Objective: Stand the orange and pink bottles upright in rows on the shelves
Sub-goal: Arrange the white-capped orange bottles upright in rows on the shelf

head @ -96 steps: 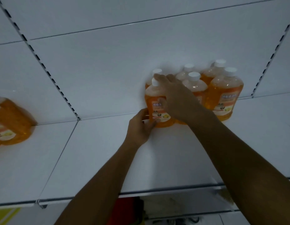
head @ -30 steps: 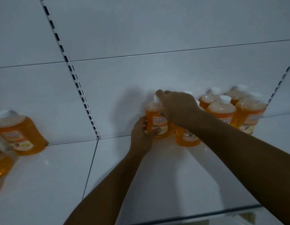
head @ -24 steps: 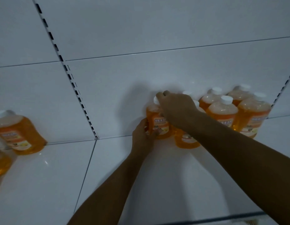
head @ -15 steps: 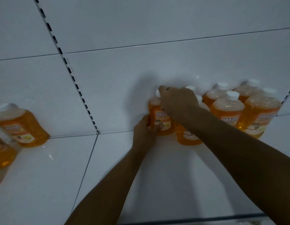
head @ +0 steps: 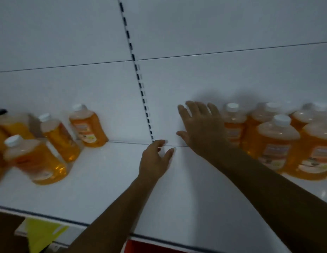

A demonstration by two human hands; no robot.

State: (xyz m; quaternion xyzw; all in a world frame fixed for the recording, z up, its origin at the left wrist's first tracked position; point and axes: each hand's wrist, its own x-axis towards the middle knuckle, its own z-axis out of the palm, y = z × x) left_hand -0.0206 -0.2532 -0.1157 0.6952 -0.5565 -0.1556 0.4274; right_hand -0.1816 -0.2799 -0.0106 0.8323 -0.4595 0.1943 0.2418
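Both hands are over the white shelf [head: 104, 189] w/ nothing in them. The left hand [head: 156, 160] is low, near the back edge of the shelf, fingers loose & a bit bent, thumb out to the side. The right hand [head: 202, 129] is higher, just beside it, fingers spread out straight, palm facing the back wall [head: 213, 79]. It holds nothing.

The orange bottles are in 2 groups. On the right, a bunch of orange bottles w/ white caps stands up in rows, close together, at the back of the shelf. The nearest bottle [head: 233, 123] is just beside the right hand; can't tell if they touch. A big front bottle [head: 276, 143] stands in front of the others.

On the left, more orange bottles are spread apart & lean diff ways in the blur. One left bottle [head: 88, 126] stands at the back wall. Another [head: 59, 137] is in front of it, & a blurry one [head: 35, 159] is closer.

A black slotted strip [head: 139, 77] runs up the wall between the groups. A yellow tag [head: 42, 232] hangs under the shelf edge.
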